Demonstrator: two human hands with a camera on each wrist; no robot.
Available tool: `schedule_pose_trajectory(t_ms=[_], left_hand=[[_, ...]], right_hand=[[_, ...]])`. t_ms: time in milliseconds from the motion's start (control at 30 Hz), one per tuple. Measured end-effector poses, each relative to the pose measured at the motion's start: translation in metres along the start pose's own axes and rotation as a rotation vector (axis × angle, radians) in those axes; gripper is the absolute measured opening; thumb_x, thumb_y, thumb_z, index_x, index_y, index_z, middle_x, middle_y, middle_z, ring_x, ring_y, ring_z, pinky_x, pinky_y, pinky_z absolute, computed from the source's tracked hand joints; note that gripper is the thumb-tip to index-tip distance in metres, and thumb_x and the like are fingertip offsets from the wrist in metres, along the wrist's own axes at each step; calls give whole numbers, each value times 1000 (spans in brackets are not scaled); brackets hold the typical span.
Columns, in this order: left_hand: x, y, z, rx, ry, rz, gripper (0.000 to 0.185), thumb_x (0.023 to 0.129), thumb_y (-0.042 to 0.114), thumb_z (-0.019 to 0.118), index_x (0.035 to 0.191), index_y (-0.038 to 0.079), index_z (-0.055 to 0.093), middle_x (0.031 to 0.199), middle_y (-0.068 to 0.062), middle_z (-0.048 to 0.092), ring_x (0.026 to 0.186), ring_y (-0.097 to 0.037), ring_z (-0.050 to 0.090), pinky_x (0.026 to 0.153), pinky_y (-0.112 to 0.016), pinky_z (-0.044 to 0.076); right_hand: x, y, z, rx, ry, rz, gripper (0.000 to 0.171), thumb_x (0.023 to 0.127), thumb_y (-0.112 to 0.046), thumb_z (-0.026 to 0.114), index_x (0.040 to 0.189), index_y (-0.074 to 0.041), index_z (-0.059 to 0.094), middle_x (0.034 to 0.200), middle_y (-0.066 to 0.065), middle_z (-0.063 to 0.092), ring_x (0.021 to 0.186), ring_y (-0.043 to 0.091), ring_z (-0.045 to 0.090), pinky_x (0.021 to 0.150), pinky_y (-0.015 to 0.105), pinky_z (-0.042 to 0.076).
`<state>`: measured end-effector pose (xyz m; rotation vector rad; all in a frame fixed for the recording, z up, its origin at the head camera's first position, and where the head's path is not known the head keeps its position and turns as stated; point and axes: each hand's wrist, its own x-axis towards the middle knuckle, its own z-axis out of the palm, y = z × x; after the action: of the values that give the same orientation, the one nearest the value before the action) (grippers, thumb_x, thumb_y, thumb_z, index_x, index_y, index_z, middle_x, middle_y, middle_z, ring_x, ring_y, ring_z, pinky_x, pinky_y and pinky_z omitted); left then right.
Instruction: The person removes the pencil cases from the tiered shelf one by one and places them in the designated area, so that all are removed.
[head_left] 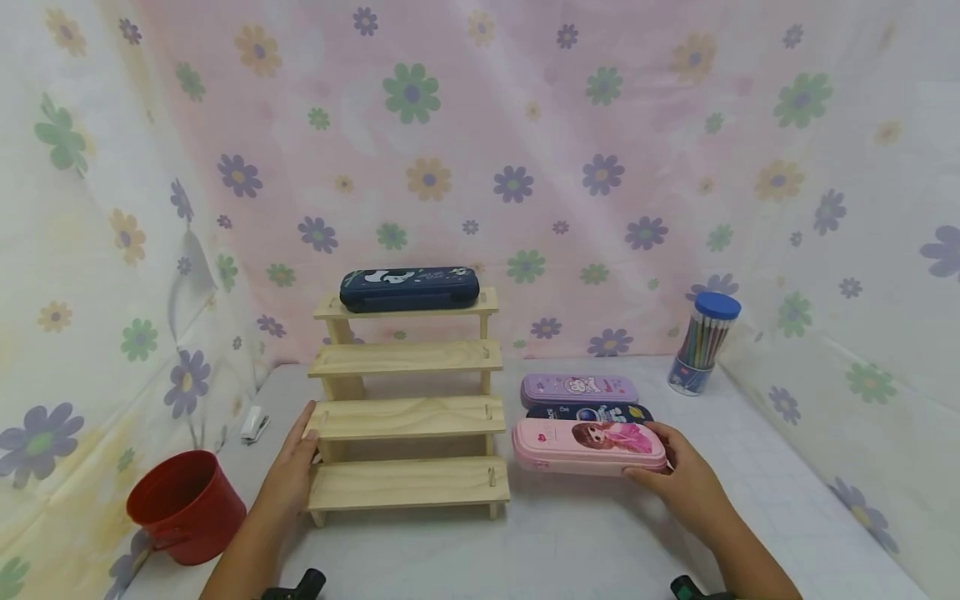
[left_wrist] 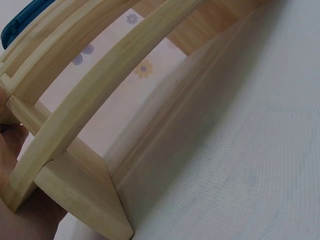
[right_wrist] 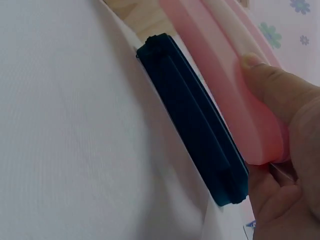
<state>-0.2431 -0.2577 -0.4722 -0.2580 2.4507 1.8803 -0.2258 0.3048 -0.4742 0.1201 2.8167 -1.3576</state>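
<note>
A four-step wooden rack (head_left: 408,417) stands on the table, seen close up as the rack (left_wrist: 100,85) in the left wrist view. A dark blue pencil case (head_left: 408,288) lies on its top step. My left hand (head_left: 294,462) rests with straight fingers against the rack's left end. Right of the rack lie three pencil cases: a purple one (head_left: 579,389) at the back, a dark blue one (head_left: 589,412) in the middle and a pink one (head_left: 588,446) in front. My right hand (head_left: 678,475) grips the pink case (right_wrist: 235,95) at its right end, beside the dark blue case (right_wrist: 195,125).
A red bucket (head_left: 186,505) stands at the front left. A small white stapler (head_left: 255,424) lies left of the rack. A clear tube of coloured pencils with a blue lid (head_left: 703,342) stands at the back right. Flowered cloth walls close in the white table (head_left: 750,467).
</note>
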Motion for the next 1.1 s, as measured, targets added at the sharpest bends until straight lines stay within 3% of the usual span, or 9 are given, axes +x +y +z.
schedule_pose_trajectory(t_ms=[333,567,867,1100], left_hand=[[0,-2,0,-11,-6,-2,54,114,49,22,163,57,2,177,1,6,164,-35,3,126,-70,3],[0,-3,-1,-4,-2,4,54,114,49,21,163,56,1,177,2,5,164,-34,1,126,-69,-1],[1,1,2,-22,10,-13,53,114,48,22,162,58,3,177,-1,7,164,-36,3,126,-71,3],[1,2,1,-20,7,-19,54,114,47,22,163,56,2,177,0,6,164,-34,0,126,-70,1]], right_hand=[[1,15,-5,-89,-48,-2,114,78,-66,84,161,-8,30,158,29,42,144,50,43,115,68,38],[5,28,-9,-137,-71,39,119,75,-71,81,162,-8,29,163,28,37,146,52,39,114,71,36],[6,37,-11,-140,-94,65,119,77,-74,78,162,-8,28,164,28,35,147,53,36,114,74,32],[7,39,-8,-159,-88,42,120,77,-72,80,163,-8,26,165,28,33,149,53,33,115,75,30]])
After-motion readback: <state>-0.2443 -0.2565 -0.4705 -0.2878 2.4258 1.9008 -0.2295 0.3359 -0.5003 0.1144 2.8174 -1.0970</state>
